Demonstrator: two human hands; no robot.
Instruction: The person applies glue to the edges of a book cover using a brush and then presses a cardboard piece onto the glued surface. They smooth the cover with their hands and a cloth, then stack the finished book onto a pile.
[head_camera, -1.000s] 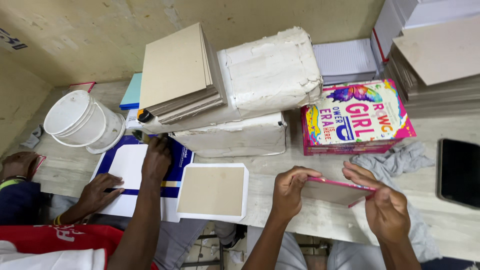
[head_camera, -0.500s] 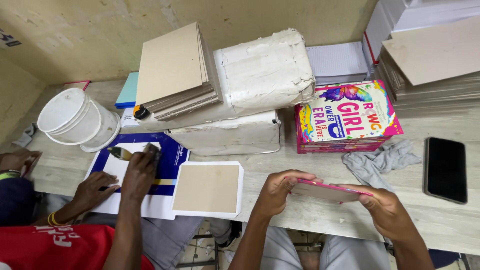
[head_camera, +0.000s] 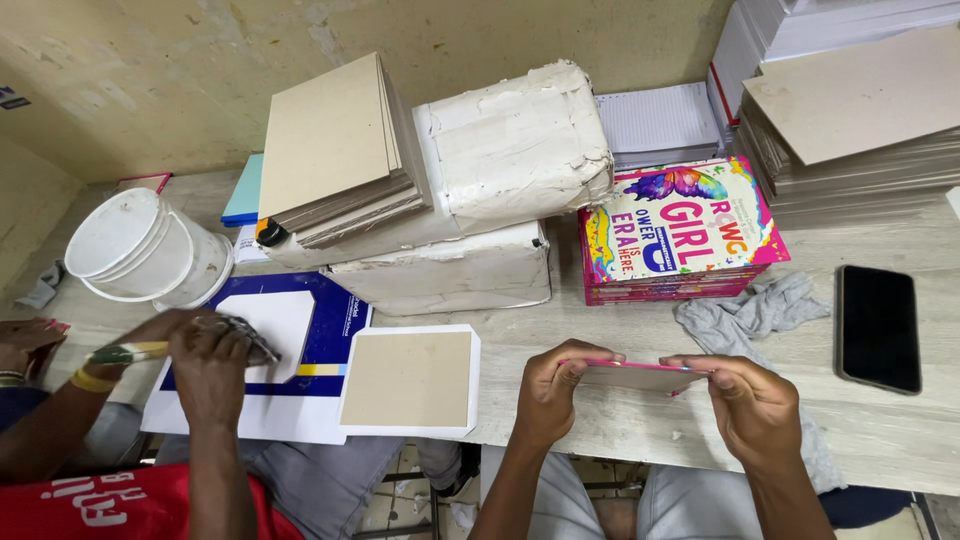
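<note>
- The left hand (head_camera: 553, 392) and the right hand (head_camera: 752, 400) sit low in the middle-right of the frame, each closed on one end of a thin pink book cover (head_camera: 636, 375) held flat and edge-on just above the wooden table (head_camera: 620, 425).
- Left thumb and fingers pinch the cover's left end; the right fingers fold over its right end.
- Above the cover, a stack of colourful pink books (head_camera: 680, 232) lies on the table, and a crumpled grey cloth (head_camera: 752, 310) rests just right of centre, beside it.
- A black phone (head_camera: 877, 326) lies face up at the right edge.
- Left of the hands, a brown board on a white sheet (head_camera: 408, 380) lies flat.
- At lower left, another person's hand (head_camera: 208, 352) presses a rag onto a blue and white cover (head_camera: 285, 335).
- A white bucket (head_camera: 140, 250) stands at upper left, near bundles wrapped in white paper (head_camera: 500, 180) and stacked grey boards (head_camera: 345, 150).
</note>
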